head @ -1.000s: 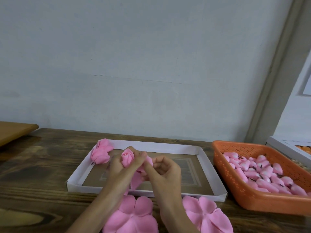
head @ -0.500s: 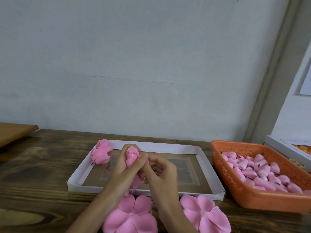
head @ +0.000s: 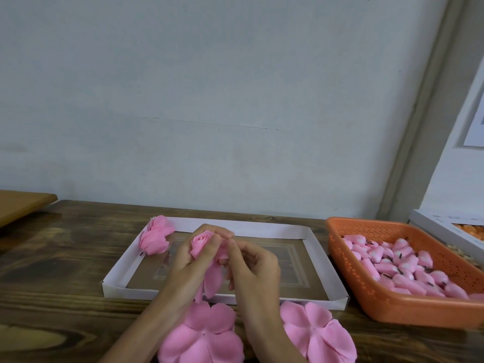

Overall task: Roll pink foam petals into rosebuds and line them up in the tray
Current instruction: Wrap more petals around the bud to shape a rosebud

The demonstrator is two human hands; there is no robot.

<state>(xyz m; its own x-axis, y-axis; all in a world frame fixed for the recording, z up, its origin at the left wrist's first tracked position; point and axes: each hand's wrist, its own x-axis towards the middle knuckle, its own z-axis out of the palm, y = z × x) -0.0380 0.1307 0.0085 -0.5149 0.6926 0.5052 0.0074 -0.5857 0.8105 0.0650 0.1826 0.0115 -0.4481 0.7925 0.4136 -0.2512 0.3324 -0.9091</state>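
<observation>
My left hand (head: 191, 265) grips a half-rolled pink rosebud (head: 200, 243) above the white cardboard tray (head: 311, 239). A loose petal (head: 213, 281) hangs down from the bud between my hands. My right hand (head: 251, 268) has its fingers curled and pinches the bud's petals on the right side. One finished rosebud (head: 154, 238) lies in the tray's far left corner. Two flat pink petal sheets lie on the table in front of the tray, one (head: 204, 336) under my wrists and one (head: 318, 332) to the right.
An orange plastic basket (head: 366, 305) with several small pink foam cores (head: 408, 271) stands right of the tray. A white box (head: 432, 224) sits behind it. A lighter wooden board (head: 18, 203) is at far left. The dark wooden table (head: 52, 271) meets a pale wall.
My hands have lifted the bud a little and turned it, and the rolled top shows more. My right fingers have moved in closer against the petals.
</observation>
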